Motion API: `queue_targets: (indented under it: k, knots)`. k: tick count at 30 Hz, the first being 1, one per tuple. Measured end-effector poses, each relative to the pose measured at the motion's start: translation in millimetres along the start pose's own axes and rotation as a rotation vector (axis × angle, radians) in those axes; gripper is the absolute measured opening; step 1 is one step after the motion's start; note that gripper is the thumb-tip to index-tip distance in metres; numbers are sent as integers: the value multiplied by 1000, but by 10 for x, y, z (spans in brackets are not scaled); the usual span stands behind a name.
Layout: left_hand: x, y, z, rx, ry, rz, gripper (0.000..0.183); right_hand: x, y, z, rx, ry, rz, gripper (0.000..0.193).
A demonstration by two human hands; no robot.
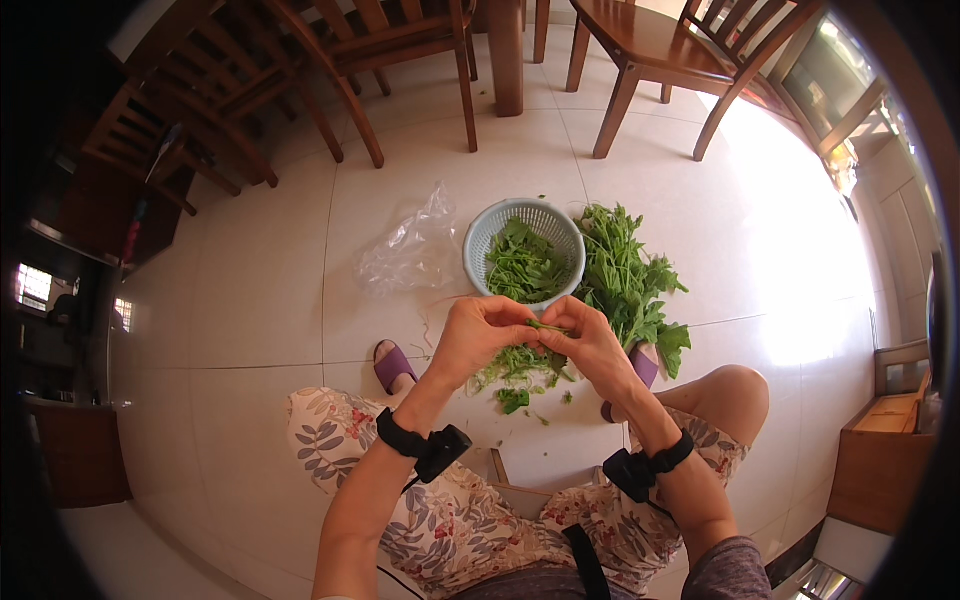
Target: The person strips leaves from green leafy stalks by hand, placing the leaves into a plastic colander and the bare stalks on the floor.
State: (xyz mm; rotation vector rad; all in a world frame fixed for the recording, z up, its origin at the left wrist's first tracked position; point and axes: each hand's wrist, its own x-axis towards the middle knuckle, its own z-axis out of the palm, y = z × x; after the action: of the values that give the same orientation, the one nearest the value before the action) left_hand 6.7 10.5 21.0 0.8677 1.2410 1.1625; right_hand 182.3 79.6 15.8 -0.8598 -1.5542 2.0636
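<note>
My left hand (484, 333) and my right hand (583, 340) meet in front of me, fingertips pinched together on a short green stem (545, 326). Just beyond them stands a round grey-blue plastic colander (478, 232) on the floor, with picked green leaves (526, 262) inside. To its right lies a large heap of leafy greens (625, 275), spreading toward my right foot. Beneath my hands, a loose pile of peeled strips and leaf scraps (522, 368) covers part of the floor; my hands hide some of it.
A crumpled clear plastic bag (412, 245) lies left of the colander. Purple slippers (395, 366) are on my feet at both sides of the scraps. Wooden chairs (670, 60) and a table leg (506, 60) stand at the far side. A wooden cabinet (880, 465) is at the right.
</note>
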Motion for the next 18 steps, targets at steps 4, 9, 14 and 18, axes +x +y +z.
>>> queue_targets:
  k: [4,9,14,18]
  knots:
    - [-1,-28,-33,-17,67,6,16,8,-15,-9,-34,-41,20,12]
    - [46,35,-149,-17,220,47,16,-18,40,-20,-120,-31,55,13]
    - [53,129,-287,-19,392,102,19,-28,-13,-94,-138,-3,56,11]
    - [23,187,-422,-39,532,144,19,-44,-104,-131,-167,0,71,10]
